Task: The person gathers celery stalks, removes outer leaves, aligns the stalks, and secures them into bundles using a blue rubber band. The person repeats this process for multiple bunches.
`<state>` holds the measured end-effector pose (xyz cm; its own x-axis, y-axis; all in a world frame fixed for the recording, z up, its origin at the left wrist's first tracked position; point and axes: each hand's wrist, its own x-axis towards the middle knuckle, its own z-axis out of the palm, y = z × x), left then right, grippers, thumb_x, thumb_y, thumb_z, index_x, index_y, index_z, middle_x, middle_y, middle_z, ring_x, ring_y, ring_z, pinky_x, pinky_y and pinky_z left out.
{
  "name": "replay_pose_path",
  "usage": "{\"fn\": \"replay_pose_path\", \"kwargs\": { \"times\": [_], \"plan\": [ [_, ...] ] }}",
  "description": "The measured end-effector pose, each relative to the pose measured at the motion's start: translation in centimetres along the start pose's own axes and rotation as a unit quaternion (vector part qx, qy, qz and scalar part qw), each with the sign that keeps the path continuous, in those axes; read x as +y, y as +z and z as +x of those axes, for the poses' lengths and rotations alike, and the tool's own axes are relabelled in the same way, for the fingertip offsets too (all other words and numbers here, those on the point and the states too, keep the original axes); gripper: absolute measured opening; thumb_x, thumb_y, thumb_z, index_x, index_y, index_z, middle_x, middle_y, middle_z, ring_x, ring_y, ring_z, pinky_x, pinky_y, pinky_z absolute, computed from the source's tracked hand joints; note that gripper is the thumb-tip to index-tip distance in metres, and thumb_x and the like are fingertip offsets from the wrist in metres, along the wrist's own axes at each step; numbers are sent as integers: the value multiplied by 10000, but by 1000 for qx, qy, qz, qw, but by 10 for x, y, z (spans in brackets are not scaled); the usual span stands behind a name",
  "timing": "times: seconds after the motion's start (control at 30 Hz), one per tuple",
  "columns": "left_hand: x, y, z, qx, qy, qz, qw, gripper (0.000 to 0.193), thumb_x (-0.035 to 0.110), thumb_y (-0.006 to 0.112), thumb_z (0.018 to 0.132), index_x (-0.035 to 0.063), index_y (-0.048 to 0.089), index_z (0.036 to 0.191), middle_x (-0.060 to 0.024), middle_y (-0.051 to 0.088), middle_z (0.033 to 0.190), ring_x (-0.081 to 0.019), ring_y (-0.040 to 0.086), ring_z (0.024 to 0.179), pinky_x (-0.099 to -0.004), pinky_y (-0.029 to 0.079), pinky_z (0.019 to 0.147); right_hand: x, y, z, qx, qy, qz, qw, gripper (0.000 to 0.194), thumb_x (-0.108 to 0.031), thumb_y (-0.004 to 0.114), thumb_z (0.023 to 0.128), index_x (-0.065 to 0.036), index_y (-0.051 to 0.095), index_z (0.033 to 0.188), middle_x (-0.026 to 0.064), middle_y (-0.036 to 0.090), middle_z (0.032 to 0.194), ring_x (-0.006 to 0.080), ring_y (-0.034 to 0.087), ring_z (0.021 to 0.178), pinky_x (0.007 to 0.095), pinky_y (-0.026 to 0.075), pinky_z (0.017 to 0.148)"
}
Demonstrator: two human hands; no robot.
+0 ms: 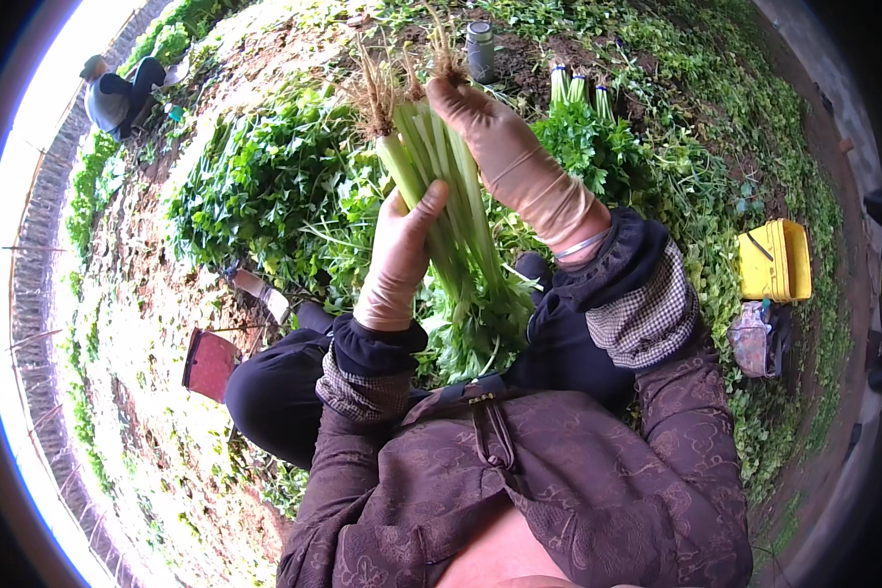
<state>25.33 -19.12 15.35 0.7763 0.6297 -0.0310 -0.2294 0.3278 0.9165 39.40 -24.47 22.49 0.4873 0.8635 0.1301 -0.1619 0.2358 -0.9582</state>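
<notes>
A bunch of celery [452,213] with its roots on hangs before me, roots up and leaves down between my legs. My left hand [397,250], in a thin pale glove, is closed around its stalks with the thumb across the front. At the root end is my right hand [503,147], gloved too, its thumb and fingers at the roots [447,66] of one stalk. Whether that stalk is apart from the bunch, I cannot tell.
Loose celery [264,176] lies in a heap at the left. Tied celery bunches [584,125] and a grey flask [479,51] are beyond my right hand. A yellow bucket [775,261] and a bag [751,339] stand right, a red object [211,365] left. Another person [114,99] sits far left.
</notes>
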Motion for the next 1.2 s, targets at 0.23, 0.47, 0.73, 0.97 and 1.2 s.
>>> {"fn": "replay_pose_path", "kwargs": {
  "times": [0.23,0.47,0.73,0.97,1.2],
  "plan": [
    [-4,15,2,-14,-7,-7,1000,485,338,717,887,-8,567,1192,-49,650,1010,-143,615,868,-281,499,785,3,-15,-5,2,7,2,1000,318,-279,726,876,-38,672,1076,19,692,917,124,623,842,261,508,789],
    [1,22,-3,86,49,57,993,386,292,701,900,24,589,1154,-11,635,910,-89,565,771,-232,462,690,-2,-12,-7,56,19,35,998,198,-180,670,903,-19,692,1016,17,684,888,109,613,805,242,496,782],
    [10,21,-7,115,69,76,988,357,274,693,910,12,623,1142,-9,654,908,-74,553,727,-222,448,653,-3,-6,-11,91,32,40,995,283,-280,639,932,-32,687,1060,46,708,944,128,650,847,251,516,825],
    [11,7,-9,37,7,87,995,417,334,714,891,6,607,1125,-12,651,898,-86,583,760,-231,468,677,0,-4,-8,-53,13,-29,998,378,-310,794,811,-21,677,1024,25,691,944,142,628,889,272,496,855],
    [1,6,-2,174,104,66,977,238,161,645,917,-9,587,1074,-84,662,917,-142,637,768,-265,524,700,-4,-13,-5,-2,28,4,1000,259,-212,620,931,-3,700,1062,105,724,967,193,683,936,297,518,894]
  ]
}}
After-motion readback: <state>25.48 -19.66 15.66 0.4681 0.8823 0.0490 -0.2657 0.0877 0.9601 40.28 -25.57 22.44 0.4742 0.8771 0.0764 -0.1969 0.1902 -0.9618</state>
